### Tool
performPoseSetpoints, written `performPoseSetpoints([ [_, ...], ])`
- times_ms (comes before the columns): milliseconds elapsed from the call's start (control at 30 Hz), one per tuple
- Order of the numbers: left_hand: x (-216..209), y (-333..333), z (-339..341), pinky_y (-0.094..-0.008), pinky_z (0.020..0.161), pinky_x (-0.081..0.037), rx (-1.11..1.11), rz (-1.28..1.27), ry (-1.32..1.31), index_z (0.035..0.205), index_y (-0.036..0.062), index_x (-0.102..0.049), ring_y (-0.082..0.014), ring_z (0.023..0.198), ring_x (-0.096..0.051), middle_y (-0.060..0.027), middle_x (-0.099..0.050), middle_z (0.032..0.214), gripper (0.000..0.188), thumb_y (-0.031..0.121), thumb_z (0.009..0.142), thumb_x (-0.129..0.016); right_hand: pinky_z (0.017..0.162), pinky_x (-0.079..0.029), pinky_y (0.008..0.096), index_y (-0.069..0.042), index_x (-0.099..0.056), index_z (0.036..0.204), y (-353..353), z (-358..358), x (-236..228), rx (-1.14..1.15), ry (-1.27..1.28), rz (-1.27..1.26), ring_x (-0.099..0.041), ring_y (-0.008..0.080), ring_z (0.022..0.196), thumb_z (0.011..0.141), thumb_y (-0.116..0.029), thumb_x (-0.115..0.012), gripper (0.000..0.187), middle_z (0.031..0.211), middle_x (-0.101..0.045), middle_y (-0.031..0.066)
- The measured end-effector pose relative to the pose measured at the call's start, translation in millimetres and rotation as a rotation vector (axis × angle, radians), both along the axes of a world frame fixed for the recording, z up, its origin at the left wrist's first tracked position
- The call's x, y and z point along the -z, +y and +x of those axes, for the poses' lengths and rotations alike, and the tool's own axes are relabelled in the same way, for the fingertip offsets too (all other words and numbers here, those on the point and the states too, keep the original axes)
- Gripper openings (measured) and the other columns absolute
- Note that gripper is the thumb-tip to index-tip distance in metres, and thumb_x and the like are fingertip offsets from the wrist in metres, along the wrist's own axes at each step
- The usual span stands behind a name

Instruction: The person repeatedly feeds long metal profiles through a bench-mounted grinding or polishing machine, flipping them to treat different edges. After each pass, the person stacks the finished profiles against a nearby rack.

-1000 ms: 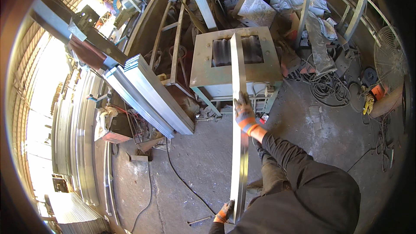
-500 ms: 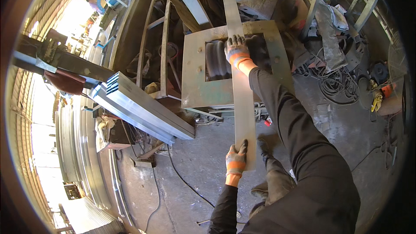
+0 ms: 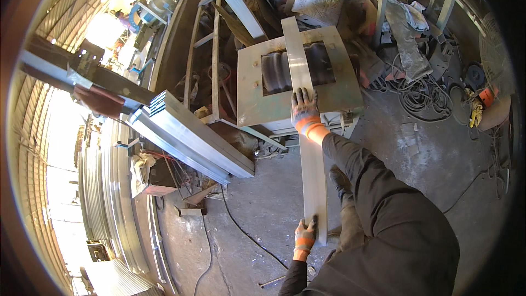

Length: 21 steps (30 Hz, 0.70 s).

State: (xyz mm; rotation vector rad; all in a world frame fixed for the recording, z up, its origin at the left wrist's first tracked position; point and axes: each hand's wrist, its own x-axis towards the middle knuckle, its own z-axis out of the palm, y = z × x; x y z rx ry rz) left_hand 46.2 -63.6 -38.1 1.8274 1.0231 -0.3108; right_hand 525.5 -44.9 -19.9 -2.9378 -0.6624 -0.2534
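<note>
A long flat metal bar [image 3: 313, 178] runs from near me across a greenish metal machine top [image 3: 249, 98]. Its far part lies over the rectangular opening, where a dark ridged surface [image 3: 274, 74] shows on both sides of it. My left hand [image 3: 304, 237], in a grey and orange glove, grips the bar's near end at its left edge, thumb on top. Farther up, my gloved right hand [image 3: 306, 111] rests flat on the bar with fingers stretched out, just nearer than the opening. A bright streak shows on the bar beyond those fingers.
Stacked silver metal profiles [image 3: 192, 137] jut out to the left of the machine. Black cables [image 3: 246, 230] trail over the floor, and a coiled cable [image 3: 424, 104] lies at right. A white box [image 3: 316, 3] sits behind the machine.
The bar has slid toward me over the machine top. My right hand has come nearer, from over the opening to its near side, and my left hand has drawn back with the bar's end.
</note>
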Motion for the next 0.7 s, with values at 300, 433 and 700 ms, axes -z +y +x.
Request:
performPoseSetpoints([
  [300,-15.4,-40.9,-234.9,-0.0499,0.101,-0.061,-0.011,-0.032,0.115,0.120,0.0029,-0.080,-0.0422,0.116,-0.082,-0.0253,-0.085,0.113,0.075,0.074,0.099,-0.079,0.134,-0.024,0.0777,0.006,-0.052,0.168,-45.8,-246.1,-4.0,-0.052,0.025,0.071,-0.038,0.0471,0.170,0.109,-0.035,-0.056,0.071,0.181,-0.043,0.0290],
  [433,-13.6,-42.5,-293.3,-0.0503,0.104,-0.062,0.061,-0.003,0.196,0.130,0.0041,-0.077,-0.0416,0.119,-0.082,-0.0256,-0.085,0.117,0.075,0.073,0.099,-0.081,0.136,-0.020,0.0767,0.004,-0.044,0.174,-56.8,-302.8,-4.0,-0.071,0.128,0.040,-0.033,0.0482,0.173,0.110,-0.042,-0.058,0.080,0.184,-0.039,0.0290],
  [700,-42.0,-10.4,-203.5,-0.0475,0.100,-0.064,0.131,-0.085,-0.014,0.138,0.0010,-0.069,-0.0402,0.113,-0.083,-0.0236,-0.085,0.119,0.078,0.054,0.090,-0.099,0.133,-0.025,0.0784,-0.006,-0.059,0.165,-25.8,-183.3,-5.0,-0.017,0.007,0.289,-0.043,0.0458,0.164,0.096,-0.033,-0.073,0.075,0.175,-0.050,0.0241],
])
